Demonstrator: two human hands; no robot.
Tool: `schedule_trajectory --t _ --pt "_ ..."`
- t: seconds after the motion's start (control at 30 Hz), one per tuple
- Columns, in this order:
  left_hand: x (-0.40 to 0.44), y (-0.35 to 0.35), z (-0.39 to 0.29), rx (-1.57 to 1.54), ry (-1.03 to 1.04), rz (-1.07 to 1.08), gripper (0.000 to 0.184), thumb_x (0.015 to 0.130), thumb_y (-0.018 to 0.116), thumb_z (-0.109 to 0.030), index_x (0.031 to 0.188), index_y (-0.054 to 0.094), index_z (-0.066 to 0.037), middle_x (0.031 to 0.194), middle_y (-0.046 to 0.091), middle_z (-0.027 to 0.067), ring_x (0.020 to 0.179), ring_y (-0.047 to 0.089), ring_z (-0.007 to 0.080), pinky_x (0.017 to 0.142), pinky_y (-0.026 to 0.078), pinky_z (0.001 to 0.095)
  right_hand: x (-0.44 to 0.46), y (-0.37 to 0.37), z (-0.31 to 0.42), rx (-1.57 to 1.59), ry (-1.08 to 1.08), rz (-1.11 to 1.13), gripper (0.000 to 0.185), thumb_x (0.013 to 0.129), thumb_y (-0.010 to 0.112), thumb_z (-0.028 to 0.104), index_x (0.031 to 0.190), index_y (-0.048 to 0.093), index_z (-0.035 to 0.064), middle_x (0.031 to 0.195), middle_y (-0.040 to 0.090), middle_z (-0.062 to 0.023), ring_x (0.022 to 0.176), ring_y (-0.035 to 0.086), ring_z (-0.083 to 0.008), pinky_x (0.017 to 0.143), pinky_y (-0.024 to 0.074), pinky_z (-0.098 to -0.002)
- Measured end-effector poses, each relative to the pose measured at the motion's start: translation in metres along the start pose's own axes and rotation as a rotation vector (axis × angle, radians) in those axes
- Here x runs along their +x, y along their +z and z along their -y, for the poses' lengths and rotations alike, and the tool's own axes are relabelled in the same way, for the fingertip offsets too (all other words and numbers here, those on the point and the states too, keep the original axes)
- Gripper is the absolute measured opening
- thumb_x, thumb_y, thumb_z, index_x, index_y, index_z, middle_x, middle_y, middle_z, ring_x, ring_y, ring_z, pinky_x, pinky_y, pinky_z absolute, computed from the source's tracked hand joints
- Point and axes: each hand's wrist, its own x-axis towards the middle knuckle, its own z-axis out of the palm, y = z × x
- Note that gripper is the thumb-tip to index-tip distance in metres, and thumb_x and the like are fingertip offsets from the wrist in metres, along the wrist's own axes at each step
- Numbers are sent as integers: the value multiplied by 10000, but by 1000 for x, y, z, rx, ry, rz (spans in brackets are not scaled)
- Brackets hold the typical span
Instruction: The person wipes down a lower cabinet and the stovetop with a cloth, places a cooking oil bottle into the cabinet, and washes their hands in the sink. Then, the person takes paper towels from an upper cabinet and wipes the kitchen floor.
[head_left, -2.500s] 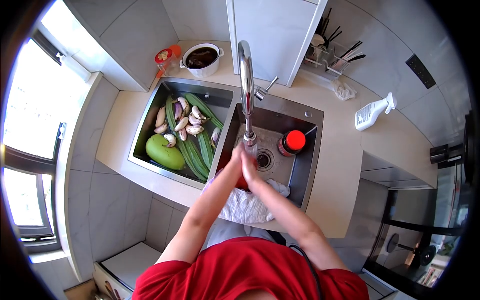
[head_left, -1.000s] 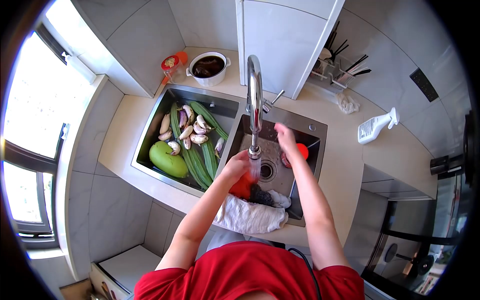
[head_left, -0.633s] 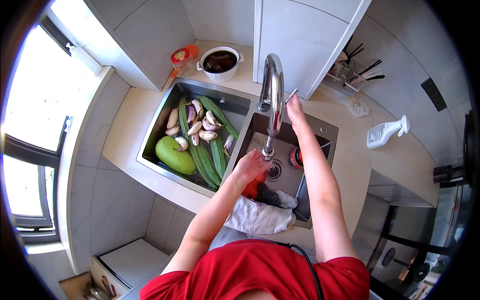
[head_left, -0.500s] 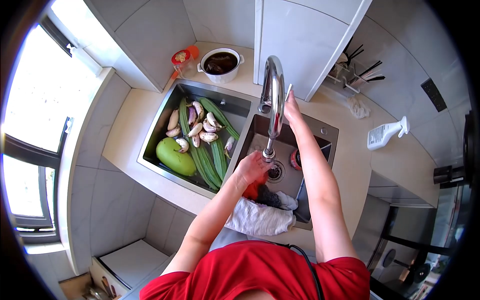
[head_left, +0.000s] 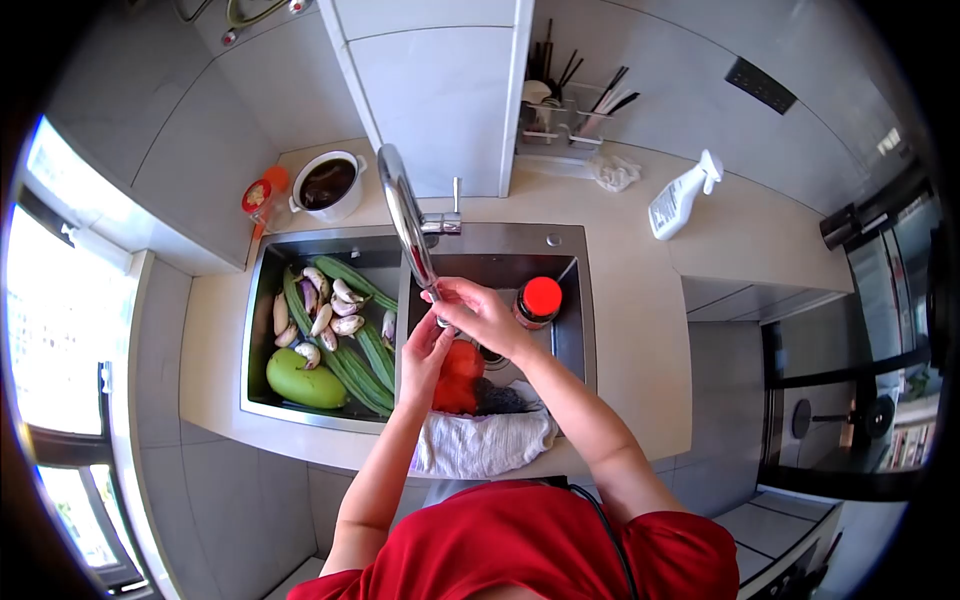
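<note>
A chrome faucet (head_left: 400,205) arches over the right sink basin (head_left: 572,345). My right hand (head_left: 480,315) is closed around the lower end of its spout, fingers curled. Just below, my left hand (head_left: 424,352) has its fingertips closed at the same spout end; the fingers partly hide the nozzle. Beneath my hands lie a red cloth-like item (head_left: 458,378) and a dark scrubber-like bundle (head_left: 500,398). A jar with a red lid (head_left: 541,297) stands in the basin on the right. The faucet lever (head_left: 457,195) points up behind the spout.
The left basin (head_left: 250,360) holds ridged gourds (head_left: 355,375), small eggplants (head_left: 347,325) and a green melon (head_left: 303,380). A white pot (head_left: 345,203) of dark liquid and a red-lidded jar (head_left: 257,197) stand behind. A white towel (head_left: 485,445) drapes the front edge; a spray bottle (head_left: 680,200) stands right.
My right hand has left the faucet lever and come down to the spout end. My left hand has risen from beneath the spout to its tip. The view has swung right.
</note>
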Motion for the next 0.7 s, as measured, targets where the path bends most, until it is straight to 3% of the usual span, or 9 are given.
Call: schedule_trajectory --t 0.07,0.17,0.37,0.43,0.5,0.57,0.6,0.63,0.7 --pt "10 4 8 23 38 -7 464 856 631 -79 1267 458 49 1118 589 92 1019 555 130 884 445 248 -1 -1 0 -72 -80 -71 284 870 596 55 1136 532 -23 1039 625 -74 991 586 -129 864 466 -270" --pt "34 18 20 131 88 48 375 805 678 -52 1138 544 57 981 646 115 906 613 149 799 494 253 -1 -27 9 -173 -50 -102 250 873 588 55 1107 547 -24 1008 635 -67 954 594 -119 854 469 -268" --pt "118 96 36 443 250 -2 341 679 767 -184 910 595 -1 811 673 117 763 661 182 706 513 305 22 -104 15 -237 -49 -268 250 892 548 40 1123 545 -55 1039 627 -84 955 597 -121 861 471 -254" --pt "146 123 36 514 312 -110 290 687 743 -168 878 589 -12 804 669 122 746 655 231 704 505 340 46 -125 4 -219 -208 -392 234 874 569 52 1085 563 -50 889 647 -72 841 601 -86 717 499 -257" --pt "170 141 32 580 331 -155 257 712 718 -158 874 585 -8 819 667 126 768 651 228 717 505 334 78 -153 -24 -442 -260 -463 249 862 579 89 1093 573 -4 826 651 -127 774 634 -154 664 494 -305" --pt "198 151 34 574 297 -226 206 755 671 -167 859 577 -16 844 661 133 819 639 247 747 485 352 93 -149 -16 -550 -277 -604 249 851 570 124 1086 585 46 819 634 -184 755 635 -288 652 479 -369" --pt "210 153 38 568 260 -246 211 742 678 -172 829 560 -20 828 654 132 809 630 262 732 478 367 92 -147 -3 -652 -149 -615 249 851 538 119 1089 587 64 873 631 -207 793 600 -384 675 477 -410" --pt "214 154 36 565 221 -267 221 729 686 -178 798 542 -25 812 648 131 799 622 278 716 471 383 95 -147 -2 -709 -114 -625 227 860 551 115 1071 575 35 830 628 -147 691 603 -208 636 471 -327" --pt "217 145 30 605 174 -220 257 737 676 -193 909 579 -29 839 651 136 803 616 275 720 470 382 94 -150 -1 -821 -140 -590 259 867 538 131 1104 552 27 821 626 -153 692 592 -238 660 470 -338"
